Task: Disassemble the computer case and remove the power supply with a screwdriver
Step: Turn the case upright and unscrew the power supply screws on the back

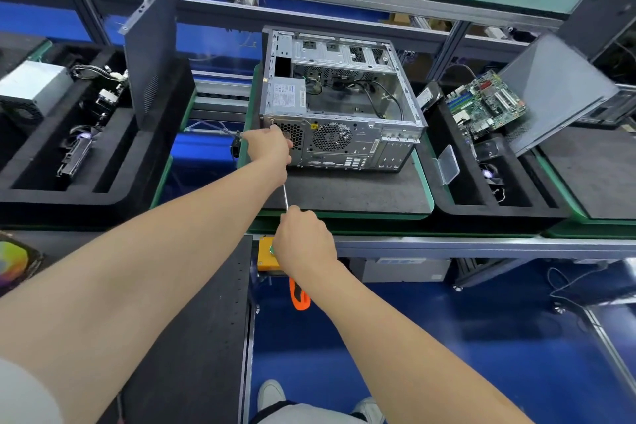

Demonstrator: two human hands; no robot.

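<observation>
At the centre of the bench, the computer case lies on a black mat with its side panel off, bare silver metal showing inside. Its perforated rear panel, with a round fan grille, faces near. The power supply, a grey box with a white label, sits in the case's near-left corner. The left hand curls round the far end of the screwdriver at the rear panel's upper-left corner. The right hand grips the near end, and the orange handle juts out below its wrist. A motherboard leans in the foam tray to the right.
</observation>
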